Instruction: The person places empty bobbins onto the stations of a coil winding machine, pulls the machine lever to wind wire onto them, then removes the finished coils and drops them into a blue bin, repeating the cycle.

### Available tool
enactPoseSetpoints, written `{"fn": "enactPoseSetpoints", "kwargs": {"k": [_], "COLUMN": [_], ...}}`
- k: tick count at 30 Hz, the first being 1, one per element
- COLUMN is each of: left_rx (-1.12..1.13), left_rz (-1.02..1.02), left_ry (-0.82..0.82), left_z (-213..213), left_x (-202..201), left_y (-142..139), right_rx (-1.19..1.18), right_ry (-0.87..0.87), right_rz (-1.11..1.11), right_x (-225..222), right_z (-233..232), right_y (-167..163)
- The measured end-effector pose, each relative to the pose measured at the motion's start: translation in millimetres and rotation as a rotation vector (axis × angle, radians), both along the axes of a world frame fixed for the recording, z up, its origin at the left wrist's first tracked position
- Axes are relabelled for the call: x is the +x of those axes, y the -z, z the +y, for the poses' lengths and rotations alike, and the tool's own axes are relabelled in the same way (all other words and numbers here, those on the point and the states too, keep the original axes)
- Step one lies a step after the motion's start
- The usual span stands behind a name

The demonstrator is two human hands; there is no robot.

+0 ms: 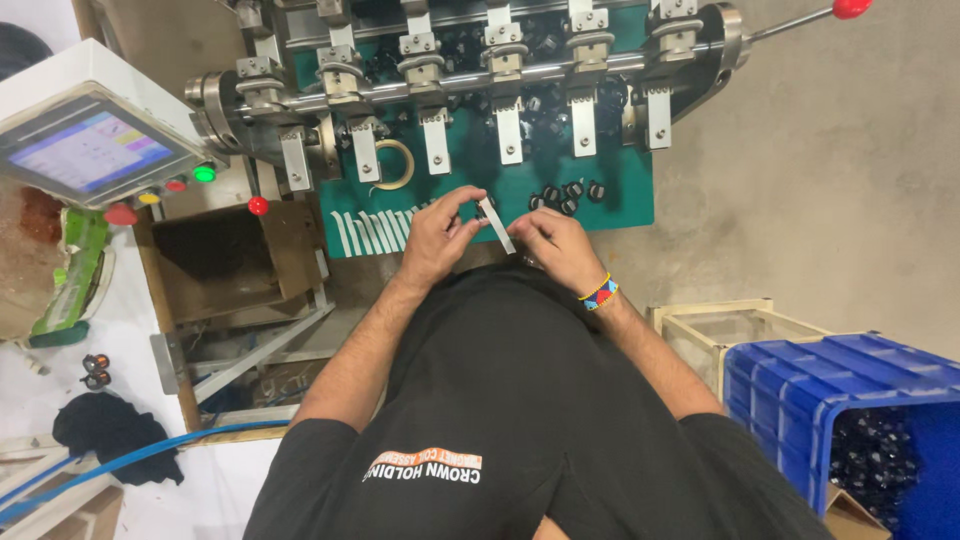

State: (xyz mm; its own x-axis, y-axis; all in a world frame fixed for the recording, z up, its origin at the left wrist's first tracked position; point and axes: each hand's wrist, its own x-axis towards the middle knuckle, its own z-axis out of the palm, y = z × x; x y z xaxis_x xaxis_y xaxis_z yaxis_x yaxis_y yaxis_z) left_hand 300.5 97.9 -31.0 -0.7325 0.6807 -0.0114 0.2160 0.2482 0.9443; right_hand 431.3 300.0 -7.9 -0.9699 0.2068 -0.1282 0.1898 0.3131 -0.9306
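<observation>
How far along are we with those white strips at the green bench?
Done: cannot tell. In hand: the left hand pinches one flat white strip, with the right hand beside it. Left: a row of white strips and small black round parts lie on the green work surface.

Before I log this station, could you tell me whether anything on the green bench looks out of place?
A tape roll lies among the clamp arms, and small black parts sit scattered loose. The hands, left and right, hold a white strip. Nothing looks damaged.
</observation>
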Motion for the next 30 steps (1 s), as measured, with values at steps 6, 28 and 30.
{"fn": "enactPoseSetpoints", "kwargs": {"k": [6,28,30], "left_rx": [0.471,0.152,0.208], "left_rz": [-0.923,-0.670,-0.793], "left_ry": [-0.076,0.225,0.374], "left_z": [30.2,54.7,48.5], "left_x": [31.0,43.7,32.1], "left_y": [6.7,26.8,36.2], "right_rx": [0.078,-0.147,-0.109], "right_ry": [0.003,0.027,-0.050], "right_rz": [0.039,0.100,0.071], "right_x": [5.0,29.2,25.4], "right_z": [25.4,35.6,40.4], "right_y": [-11.7,0.8,-3.5]}}
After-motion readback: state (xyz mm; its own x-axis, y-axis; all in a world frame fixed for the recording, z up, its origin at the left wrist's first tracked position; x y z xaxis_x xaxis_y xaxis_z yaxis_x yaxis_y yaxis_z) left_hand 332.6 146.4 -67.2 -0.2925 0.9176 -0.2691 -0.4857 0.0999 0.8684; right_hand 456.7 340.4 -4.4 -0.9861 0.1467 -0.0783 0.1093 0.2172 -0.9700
